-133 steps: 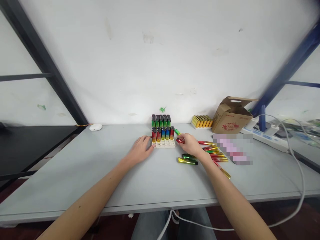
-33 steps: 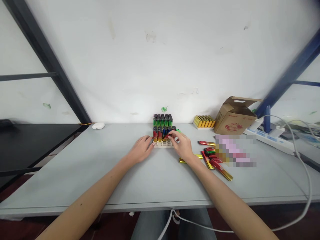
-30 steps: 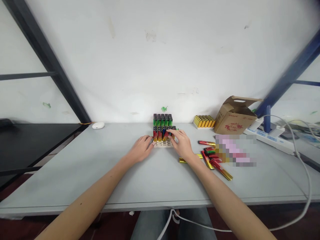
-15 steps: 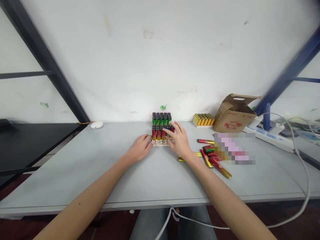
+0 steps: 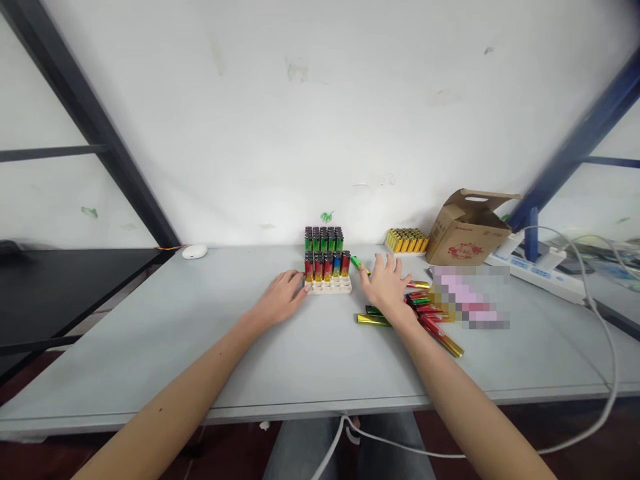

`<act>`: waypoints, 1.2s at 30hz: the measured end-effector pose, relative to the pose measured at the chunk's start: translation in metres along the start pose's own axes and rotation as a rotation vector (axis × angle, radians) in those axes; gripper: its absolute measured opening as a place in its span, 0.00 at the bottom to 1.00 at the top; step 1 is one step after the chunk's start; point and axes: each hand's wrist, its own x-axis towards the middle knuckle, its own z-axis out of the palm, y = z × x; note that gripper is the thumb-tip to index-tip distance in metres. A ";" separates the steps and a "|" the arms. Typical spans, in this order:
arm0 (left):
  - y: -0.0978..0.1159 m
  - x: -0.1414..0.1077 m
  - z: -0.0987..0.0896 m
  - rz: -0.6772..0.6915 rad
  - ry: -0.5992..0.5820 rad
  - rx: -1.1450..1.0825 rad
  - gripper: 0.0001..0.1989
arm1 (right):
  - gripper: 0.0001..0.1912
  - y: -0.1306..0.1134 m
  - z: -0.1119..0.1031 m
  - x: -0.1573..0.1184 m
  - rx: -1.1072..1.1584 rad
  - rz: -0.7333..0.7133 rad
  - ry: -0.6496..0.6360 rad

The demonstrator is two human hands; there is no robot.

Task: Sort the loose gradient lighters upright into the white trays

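Observation:
Fingers of my left hand (image 5: pixel 281 297) rest against the left side of a white holder (image 5: pixel 327 287). Upright red-and-gold batteries (image 5: pixel 318 267) with black ends stand in it, with a blue battery (image 5: pixel 337 264) among them. The front holes of the holder show no batteries. My right hand (image 5: pixel 386 283) is to the right of the holder, open with fingers spread, over loose batteries. Near its thumb is a green battery (image 5: pixel 357 261); I cannot tell whether the thumb touches it. Under and beside the wrist lie red-and-gold batteries (image 5: pixel 440 335) and a gold one (image 5: pixel 373 320).
Behind the holder stand green batteries (image 5: pixel 324 240) with black ends. Yellow batteries (image 5: pixel 407 240) fill another white tray by the wall. An open cardboard box (image 5: pixel 465 243), a white power strip (image 5: pixel 543 273) and a cable are at the right. A white case (image 5: pixel 194 251) sits at back left.
My right hand has moved right, from the holder to the loose batteries, and its fingers have spread. The holder's right side now shows. My left hand stays in place.

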 end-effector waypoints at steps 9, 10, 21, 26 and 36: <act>0.001 0.000 0.000 0.005 -0.017 0.003 0.21 | 0.30 -0.015 -0.008 -0.013 -0.019 -0.015 -0.230; 0.002 0.000 0.000 0.001 -0.019 0.007 0.21 | 0.30 -0.020 -0.011 -0.015 -0.004 -0.043 -0.233; 0.003 0.000 -0.001 -0.006 -0.018 0.004 0.21 | 0.20 -0.003 -0.021 -0.003 -0.209 -0.196 -0.305; 0.002 0.000 0.000 0.013 0.005 -0.007 0.20 | 0.23 0.002 -0.020 -0.002 -0.173 -0.217 -0.285; 0.003 -0.001 -0.002 0.011 -0.009 -0.003 0.20 | 0.13 0.000 -0.016 -0.003 -0.097 -0.272 -0.345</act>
